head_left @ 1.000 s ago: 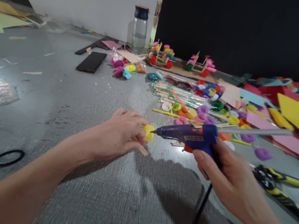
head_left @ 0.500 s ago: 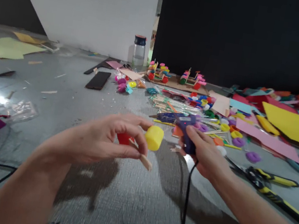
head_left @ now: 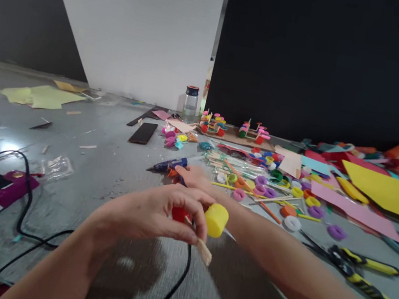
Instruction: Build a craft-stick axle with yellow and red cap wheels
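- The left hand [head_left: 173, 216] pinches a stick [head_left: 204, 252] between thumb and fingers, yellow cap [head_left: 215, 220] and red cap [head_left: 180, 213] beside it, seemingly raised so the caps clear the table [head_left: 112, 283].
- Beyond it, the right hand [head_left: 195, 177] grips the gun [head_left: 168, 165], nozzle leftward, probably to spare the fingers; whether the gun rests on the table, one cannot tell.

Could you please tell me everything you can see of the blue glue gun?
The glue gun has a dark blue, plastic-looking body, a pointed dark nozzle aimed left, and an orange trigger. The right hand grips its largely hidden handle. It lies roughly level beyond the left hand; whether it touches the grey table is unclear. A black cord passes behind the left hand.
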Tool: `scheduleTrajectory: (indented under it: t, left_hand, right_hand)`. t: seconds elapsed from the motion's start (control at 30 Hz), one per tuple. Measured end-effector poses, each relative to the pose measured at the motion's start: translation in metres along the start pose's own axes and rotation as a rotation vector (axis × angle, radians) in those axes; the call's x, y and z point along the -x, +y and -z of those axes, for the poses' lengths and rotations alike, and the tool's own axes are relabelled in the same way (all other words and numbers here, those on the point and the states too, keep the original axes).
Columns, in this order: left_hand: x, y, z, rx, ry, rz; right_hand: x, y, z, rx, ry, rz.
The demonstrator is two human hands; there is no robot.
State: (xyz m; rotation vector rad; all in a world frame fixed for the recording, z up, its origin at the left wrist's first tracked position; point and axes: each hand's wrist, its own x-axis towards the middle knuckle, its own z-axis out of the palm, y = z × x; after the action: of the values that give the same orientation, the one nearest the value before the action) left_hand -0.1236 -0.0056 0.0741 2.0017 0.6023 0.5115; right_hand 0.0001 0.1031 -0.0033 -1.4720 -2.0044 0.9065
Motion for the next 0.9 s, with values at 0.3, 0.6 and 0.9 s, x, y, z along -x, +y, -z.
scheduleTrajectory:
  t: [0.3,0.6,0.9]
  left_hand:
    - [-0.006,-0.011,-0.004,0.093,0.007,0.006]
    - [-0.013,-0.011,-0.018,0.277,0.002,-0.057]
    - [-0.020,-0.015,-0.040,0.179,0.119,0.007]
  right_hand:
    - [0.045,0.010,0.053,0.031,-0.002,0.161]
    - [0.171,0.054,0.095,-0.609,-0.090,0.436]
    - [0.189,0.049,0.072,-0.483,0.289,0.447]
